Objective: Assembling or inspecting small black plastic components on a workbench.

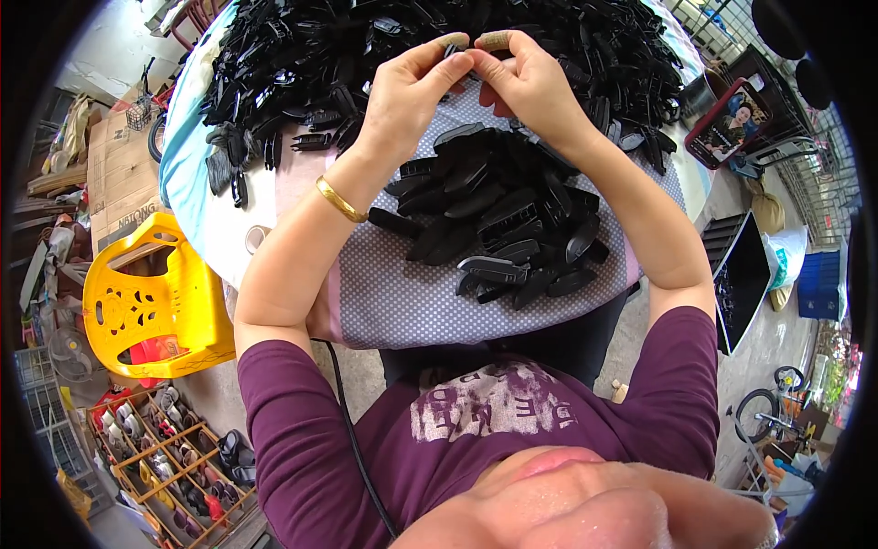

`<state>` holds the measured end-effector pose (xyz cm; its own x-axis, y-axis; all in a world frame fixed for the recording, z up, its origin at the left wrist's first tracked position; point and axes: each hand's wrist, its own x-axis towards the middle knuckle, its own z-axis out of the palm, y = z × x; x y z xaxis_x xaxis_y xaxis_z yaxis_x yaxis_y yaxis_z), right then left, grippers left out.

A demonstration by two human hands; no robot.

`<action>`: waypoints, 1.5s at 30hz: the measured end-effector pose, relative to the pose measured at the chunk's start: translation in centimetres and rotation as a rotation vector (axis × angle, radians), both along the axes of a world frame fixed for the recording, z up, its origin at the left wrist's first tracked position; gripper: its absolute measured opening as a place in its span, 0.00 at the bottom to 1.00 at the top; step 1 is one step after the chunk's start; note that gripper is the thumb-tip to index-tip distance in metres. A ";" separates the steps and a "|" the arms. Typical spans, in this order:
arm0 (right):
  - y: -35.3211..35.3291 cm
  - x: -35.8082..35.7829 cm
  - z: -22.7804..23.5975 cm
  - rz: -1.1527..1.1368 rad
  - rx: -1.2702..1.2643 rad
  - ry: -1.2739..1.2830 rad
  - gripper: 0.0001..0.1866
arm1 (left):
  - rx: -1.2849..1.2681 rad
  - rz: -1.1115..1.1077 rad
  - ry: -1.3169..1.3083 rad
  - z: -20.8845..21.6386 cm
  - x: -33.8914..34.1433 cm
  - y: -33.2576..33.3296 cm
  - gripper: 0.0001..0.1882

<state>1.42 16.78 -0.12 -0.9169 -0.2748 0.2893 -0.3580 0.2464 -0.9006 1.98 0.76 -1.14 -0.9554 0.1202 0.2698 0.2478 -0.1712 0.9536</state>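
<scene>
Over the far middle of the round table, my left hand (407,96) and my right hand (535,87) meet at the fingertips. Both are closed in a pinch around a small black plastic piece (453,51), mostly hidden by the fingers. Tan covers wrap both index fingers, and a gold bangle circles my left wrist. Below the hands, a smaller pile of long, rounded black plastic pieces (498,206) lies on a grey dotted cloth (393,306). Beyond them spreads a large heap of similar black clip-like parts (293,59), some with toothed or slotted sides.
A yellow plastic chair (197,302) stands at the table's left. Lower left is a wooden rack (174,457) of shoes. To the right are a black crate (745,284), a blue bin (820,285) and a tablet-like panel (729,125). A black cable (346,412) runs down my front.
</scene>
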 end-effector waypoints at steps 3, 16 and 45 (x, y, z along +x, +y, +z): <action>-0.2 -0.1 -0.2 0.040 -0.075 -0.029 0.22 | 0.228 -0.144 -0.086 0.1 -0.4 -0.4 0.14; 0.3 0.3 -0.3 0.108 0.054 0.227 0.16 | 0.165 -0.261 0.099 1.2 -0.5 -1.8 0.12; 6.2 -5.5 1.0 -0.067 -0.306 -0.096 0.12 | -1.328 0.062 0.581 -1.0 -4.4 6.4 0.14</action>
